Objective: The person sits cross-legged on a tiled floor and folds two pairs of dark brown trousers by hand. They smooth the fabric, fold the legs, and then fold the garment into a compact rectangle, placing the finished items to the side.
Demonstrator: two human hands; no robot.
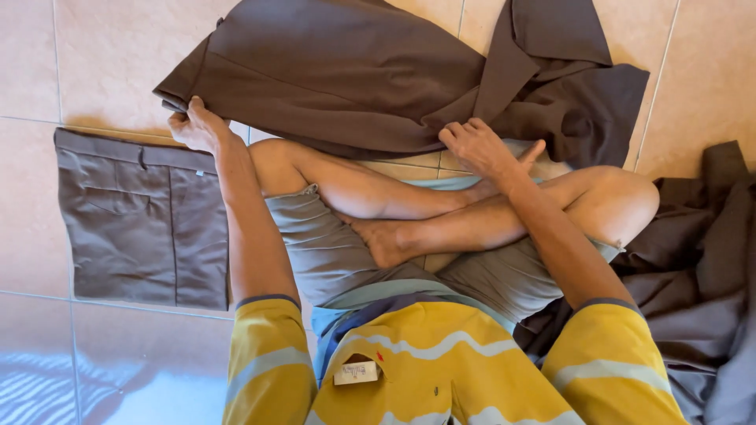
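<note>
Both hands work brown trousers (pixel 346 71) flat: left hand (pixel 197 126) fingers pinch the hem, right hand (pixel 476 145) fingers spread, pressing cloth beneath.

I see one dark brown garment (pixel 354 71) spread on the tiled floor just ahead of my crossed legs. It is a plain, smooth cloth, lying mostly flat with a long straight seam running across it. Its left corner is pinched up off the tiles, while the near edge at the middle is pressed flat. On the right side the cloth is folded over itself into a loose flap and bunches into rumpled folds at the far right.
</note>
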